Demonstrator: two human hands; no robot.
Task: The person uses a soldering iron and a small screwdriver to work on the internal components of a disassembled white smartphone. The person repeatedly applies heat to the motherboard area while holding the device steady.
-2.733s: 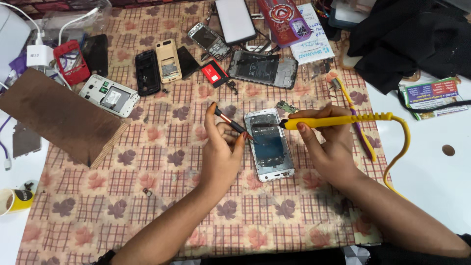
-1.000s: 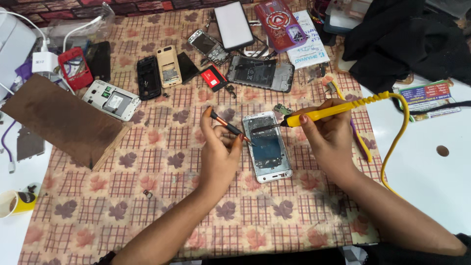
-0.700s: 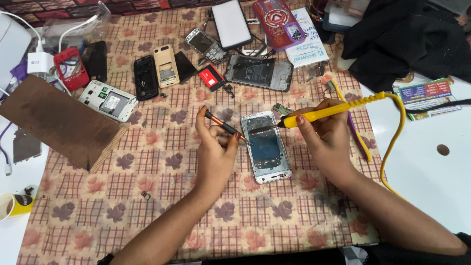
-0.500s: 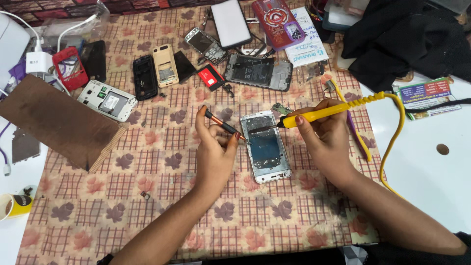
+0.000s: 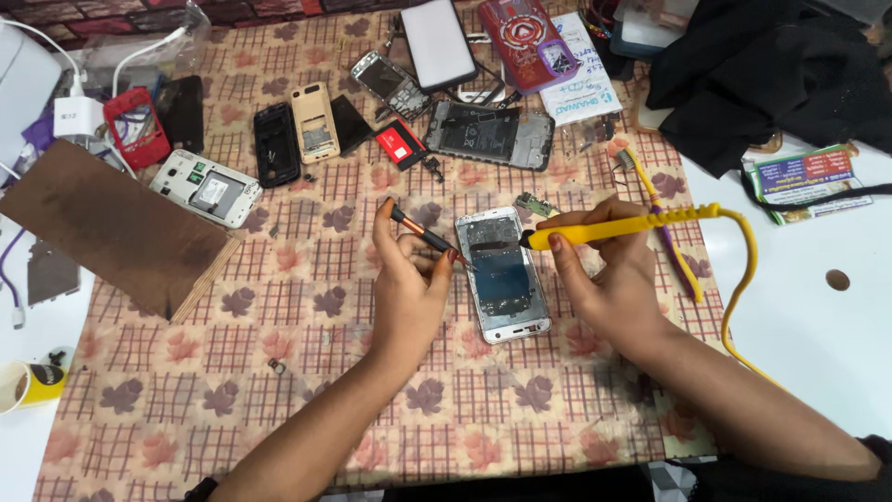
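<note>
Where tool tips meet and blur over the opened phone [image 5: 503, 275] mid-counter, left hand [image 5: 406, 288] pinching tweezers [image 5: 424, 235], right hand [image 5: 609, 270] gripping yellow soldering iron [image 5: 613, 228], wrists angled inward.

1 head camera looks steeply down, near the table [image 5: 799, 316].

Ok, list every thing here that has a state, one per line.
opened phone: back off, lying flat on the cloth
left hand: grips thin tool
right hand: grips yellow soldering iron, tip over the phone
white phone: back cover off
wooden board: lying flat
</note>
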